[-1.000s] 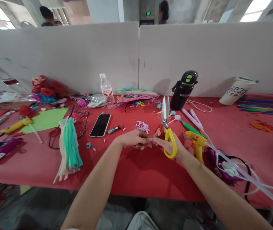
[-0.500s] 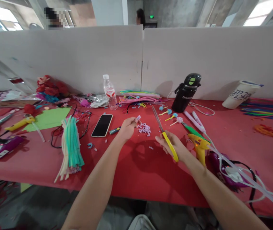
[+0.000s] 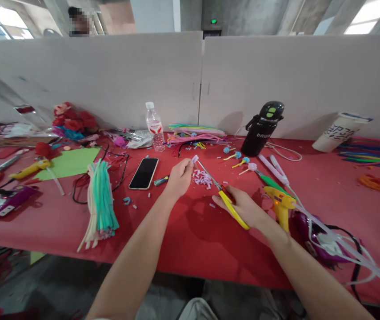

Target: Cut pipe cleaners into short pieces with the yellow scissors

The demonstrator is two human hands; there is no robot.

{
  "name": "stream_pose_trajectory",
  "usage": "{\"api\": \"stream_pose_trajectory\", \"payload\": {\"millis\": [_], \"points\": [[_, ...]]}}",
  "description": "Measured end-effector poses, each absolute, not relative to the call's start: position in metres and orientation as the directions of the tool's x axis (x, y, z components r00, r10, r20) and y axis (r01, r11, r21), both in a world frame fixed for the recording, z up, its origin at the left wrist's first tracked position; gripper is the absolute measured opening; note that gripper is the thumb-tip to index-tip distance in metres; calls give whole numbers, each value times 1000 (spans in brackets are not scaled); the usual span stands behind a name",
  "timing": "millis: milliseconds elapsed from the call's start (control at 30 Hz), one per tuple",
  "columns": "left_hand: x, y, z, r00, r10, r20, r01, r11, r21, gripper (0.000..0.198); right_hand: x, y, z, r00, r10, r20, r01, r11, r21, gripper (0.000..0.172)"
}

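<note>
My left hand [image 3: 179, 178] is closed, pinching a short lilac fuzzy piece [image 3: 194, 158], like cut pipe cleaner, between thumb and fingertips. Yellow-handled scissors [image 3: 232, 208] are gripped in my right hand [image 3: 245, 205]; their blades point up and left, with the tips close to the lilac piece. Below the tips lies a small pile of lilac cuttings [image 3: 203, 178] on the red table [image 3: 190, 240]. Part of the scissor handle is hidden by my right fingers.
To the left are a phone [image 3: 144, 173], a bundle of mint and cream pipe cleaners [image 3: 103, 200] and a water bottle [image 3: 155, 126]. On the right stand a black flask [image 3: 262, 131], a yellow glue gun [image 3: 280, 204] with cords, and a white cup [image 3: 338, 132]. A white partition [image 3: 110, 80] runs behind.
My right hand has swung the scissors to the left, and their tips are now near the lilac piece. The left hand still pinches that piece, and the view has shifted slightly.
</note>
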State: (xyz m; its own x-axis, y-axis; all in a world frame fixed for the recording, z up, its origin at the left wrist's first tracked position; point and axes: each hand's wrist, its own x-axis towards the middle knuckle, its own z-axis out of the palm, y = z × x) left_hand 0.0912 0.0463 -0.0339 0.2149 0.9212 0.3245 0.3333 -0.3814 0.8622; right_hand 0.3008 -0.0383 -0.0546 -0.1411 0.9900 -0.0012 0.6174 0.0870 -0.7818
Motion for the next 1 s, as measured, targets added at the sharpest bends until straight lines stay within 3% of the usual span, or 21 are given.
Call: {"api": "stream_pose_trajectory", "payload": {"millis": [433,733,1000], "points": [[101,39,-31,344,891,296,389,-422,819,26,294,-42,-49,-175,984,13,555,109,-825,38],[102,39,-32,435,863,256,399,-439,805,32,295,-55,-36,-199,980,22,733,164,-660,43],[107,47,-44,469,880,80,408,-296,864,31,292,-54,-32,-165,973,-164,767,22,-641,53]]}}
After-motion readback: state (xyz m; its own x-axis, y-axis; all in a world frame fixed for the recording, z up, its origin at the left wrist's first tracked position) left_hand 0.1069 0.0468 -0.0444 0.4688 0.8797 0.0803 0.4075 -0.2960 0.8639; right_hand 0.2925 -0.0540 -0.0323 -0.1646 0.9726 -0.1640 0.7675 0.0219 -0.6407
